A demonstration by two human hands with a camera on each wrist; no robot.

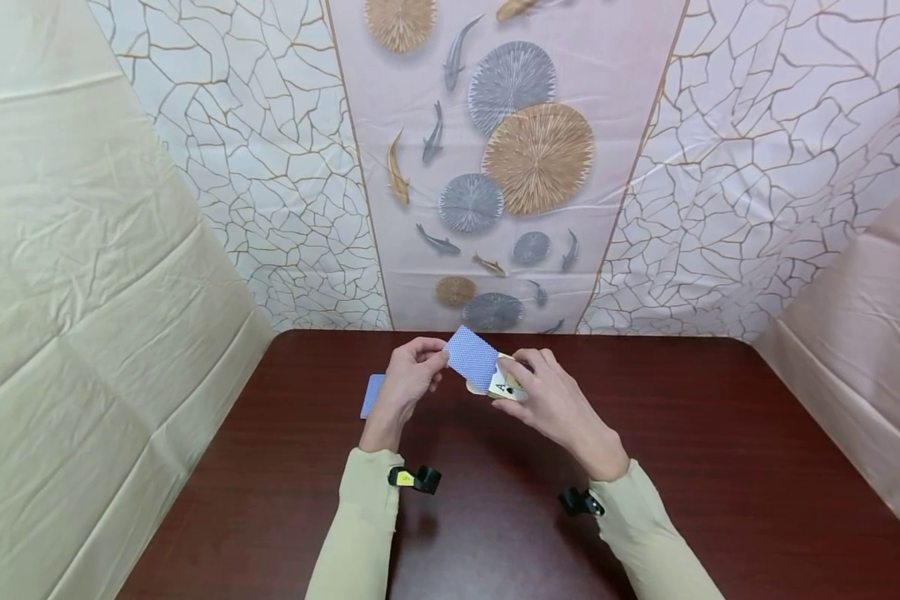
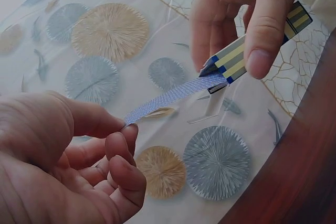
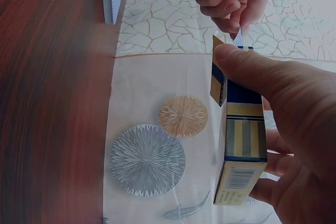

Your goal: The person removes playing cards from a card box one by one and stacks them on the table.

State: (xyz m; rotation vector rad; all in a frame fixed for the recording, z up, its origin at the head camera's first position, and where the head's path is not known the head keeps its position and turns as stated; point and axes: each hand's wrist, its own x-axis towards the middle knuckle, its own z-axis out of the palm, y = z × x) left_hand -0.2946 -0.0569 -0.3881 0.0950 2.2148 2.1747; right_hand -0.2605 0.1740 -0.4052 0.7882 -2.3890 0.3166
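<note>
Between the thumb and fingers of my left hand (image 1: 411,379) is the corner of a blue-backed playing card (image 1: 471,357). The card slopes across to the mouth of a playing card box (image 3: 245,142), bending slightly in the left wrist view. Striped in gold, grey and dark blue, with a barcode on one end, the box is gripped by my right hand (image 1: 558,396). Its flap (image 3: 217,74) stands lifted beside the right thumb. An ace design shows on the box face in the head view. Both hands are raised over the far part of the table.
A stack of blue-backed cards (image 1: 372,395) lies on the dark red-brown table (image 1: 487,533), just left of the left wrist and partly hidden by it. Beyond the table's far edge hangs a patterned cloth (image 1: 495,242) with fish and round leaves. Pale cloth (image 1: 105,333) hangs at the sides.
</note>
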